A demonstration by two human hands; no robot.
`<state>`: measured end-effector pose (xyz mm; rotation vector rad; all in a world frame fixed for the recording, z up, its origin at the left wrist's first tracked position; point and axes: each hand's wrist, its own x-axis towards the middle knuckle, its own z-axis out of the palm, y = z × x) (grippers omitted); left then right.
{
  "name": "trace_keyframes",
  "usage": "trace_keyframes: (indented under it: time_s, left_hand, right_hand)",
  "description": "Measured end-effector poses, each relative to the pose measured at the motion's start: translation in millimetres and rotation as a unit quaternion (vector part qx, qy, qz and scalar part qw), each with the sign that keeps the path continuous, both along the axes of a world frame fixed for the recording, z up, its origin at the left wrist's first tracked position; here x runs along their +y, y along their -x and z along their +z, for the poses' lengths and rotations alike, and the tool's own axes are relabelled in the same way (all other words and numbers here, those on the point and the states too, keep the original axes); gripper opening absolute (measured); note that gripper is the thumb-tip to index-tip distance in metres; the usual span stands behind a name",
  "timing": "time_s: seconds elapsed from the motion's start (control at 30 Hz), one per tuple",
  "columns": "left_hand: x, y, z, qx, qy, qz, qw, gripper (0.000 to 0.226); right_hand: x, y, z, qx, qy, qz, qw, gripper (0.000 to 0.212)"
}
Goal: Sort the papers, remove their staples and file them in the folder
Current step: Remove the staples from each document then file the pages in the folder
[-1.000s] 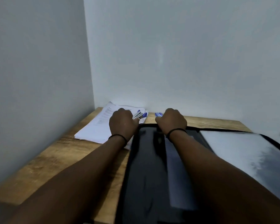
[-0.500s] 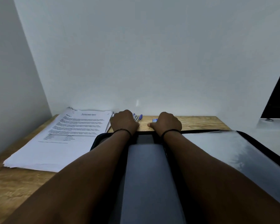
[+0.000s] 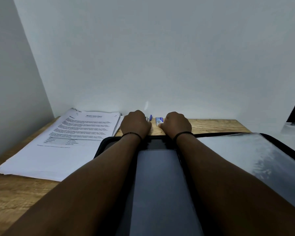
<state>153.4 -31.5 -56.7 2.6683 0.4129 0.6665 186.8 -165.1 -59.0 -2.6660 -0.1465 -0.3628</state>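
both hands, left (image 3: 136, 124) and right (image 3: 176, 125), rest curled by the pens (image 3: 149, 118), fingers hidden and grasp unclear; papers (image 3: 61, 143) wait beside the open folder (image 3: 255, 150).

table (image 3: 211, 126): grainy wood | papers (image 3: 61, 147): matt white paper | folder (image 3: 255, 155): glossy plastic sleeve

There is one stack of papers (image 3: 58, 145), one open folder (image 3: 160, 184), one blue pen (image 3: 150, 117), one small box (image 3: 159, 120) and two hands.
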Motion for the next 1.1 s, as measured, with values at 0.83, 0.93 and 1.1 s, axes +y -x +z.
trace_keyframes:
  time_s: [0.83,0.93,1.1]
  left_hand:
    - [209.4,115.5,-3.6,0.053,0.031,0.261,0.963,0.056]
    - [228.0,116.2,2.6,0.086,0.061,0.224,0.969,0.044]
    - [262.9,114.6,26.0,0.124,0.215,0.153,0.957,0.021]
  right_hand:
    - [157.5,85.2,16.4,0.065,-0.061,0.058,0.994,0.023]
    - [182.4,82.3,18.9,0.094,-0.062,0.042,0.993,0.029]
    - [198.1,76.8,16.6,0.125,-0.063,0.039,0.989,0.035]
